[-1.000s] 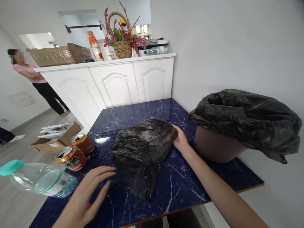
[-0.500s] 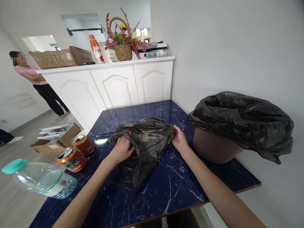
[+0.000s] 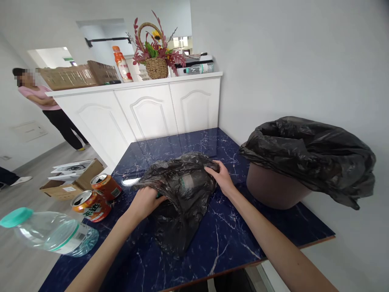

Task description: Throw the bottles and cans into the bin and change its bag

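Observation:
A crumpled black plastic bag point(image 3: 179, 202) lies on the dark blue marbled table point(image 3: 212, 243). Through its thin film a bottle with a pale label shows faintly. My left hand point(image 3: 147, 200) is at the bag's left side, its fingertips hidden in the opening, with a bit of teal by the thumb. At the bag's upper right, my right hand point(image 3: 220, 176) pinches the plastic between thumb and fingers. Left of the bag are two orange cans point(image 3: 92, 205) and a clear bottle with a teal cap point(image 3: 51, 231) lying on its side.
A bin point(image 3: 273, 186) lined with a black bag stands at the table's right, by the wall. Behind is a white cabinet point(image 3: 148, 117) bearing a flower basket point(image 3: 157, 68). An open cardboard box point(image 3: 88, 172) sits at the left; a person point(image 3: 45, 101) stands beyond.
My left hand has moved slightly left and down, and my right thumb now lies over the bag. The bottle shape and label under the plastic show more clearly.

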{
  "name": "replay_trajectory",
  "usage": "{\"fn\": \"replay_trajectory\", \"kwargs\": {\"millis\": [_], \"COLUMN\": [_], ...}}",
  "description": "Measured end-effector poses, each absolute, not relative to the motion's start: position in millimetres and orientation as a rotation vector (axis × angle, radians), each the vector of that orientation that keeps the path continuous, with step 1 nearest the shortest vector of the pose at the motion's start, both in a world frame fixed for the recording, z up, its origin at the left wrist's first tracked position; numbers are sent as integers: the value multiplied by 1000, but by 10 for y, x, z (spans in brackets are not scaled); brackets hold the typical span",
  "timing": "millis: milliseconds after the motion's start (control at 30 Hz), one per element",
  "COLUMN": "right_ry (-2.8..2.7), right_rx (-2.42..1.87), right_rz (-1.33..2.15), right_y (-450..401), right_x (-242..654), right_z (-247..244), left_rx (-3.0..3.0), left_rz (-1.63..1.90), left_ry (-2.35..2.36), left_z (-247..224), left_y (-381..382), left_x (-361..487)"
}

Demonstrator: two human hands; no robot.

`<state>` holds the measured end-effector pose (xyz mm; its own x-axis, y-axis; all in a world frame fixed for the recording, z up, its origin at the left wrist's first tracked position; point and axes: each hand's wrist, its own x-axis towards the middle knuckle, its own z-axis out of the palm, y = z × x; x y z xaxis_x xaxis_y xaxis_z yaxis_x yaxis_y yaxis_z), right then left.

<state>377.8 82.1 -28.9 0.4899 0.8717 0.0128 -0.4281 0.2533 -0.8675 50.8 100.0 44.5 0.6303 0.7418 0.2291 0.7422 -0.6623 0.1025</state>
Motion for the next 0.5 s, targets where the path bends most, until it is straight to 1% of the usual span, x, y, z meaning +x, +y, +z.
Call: {"fn": "replay_trajectory", "kwargs": {"millis": [167, 267, 367, 433, 500], "right_ry": [-452, -388, -370, -375, -385], "right_rx": [-1020, -1056, -1070, -1072, -1073], "right_rz": [808, 767, 756, 758, 762], "right_y": [916, 967, 988, 989, 982], "right_x": [3936, 4026, 4047, 4040, 4032], "right_z": [-422, -490, -514, -512, -504], "left_rx": [-2832, -2913, -2975, -2872, -2619], "left_rz": [-408, -593, -1019, -1408, -1866], "left_ry": [-1421, -1562, -1852, -2111, -2253], "left_z": [695, 862, 949, 955, 946], "left_y": [633, 436, 300, 243, 212], "left_x": [372, 265, 157, 101, 64]}}
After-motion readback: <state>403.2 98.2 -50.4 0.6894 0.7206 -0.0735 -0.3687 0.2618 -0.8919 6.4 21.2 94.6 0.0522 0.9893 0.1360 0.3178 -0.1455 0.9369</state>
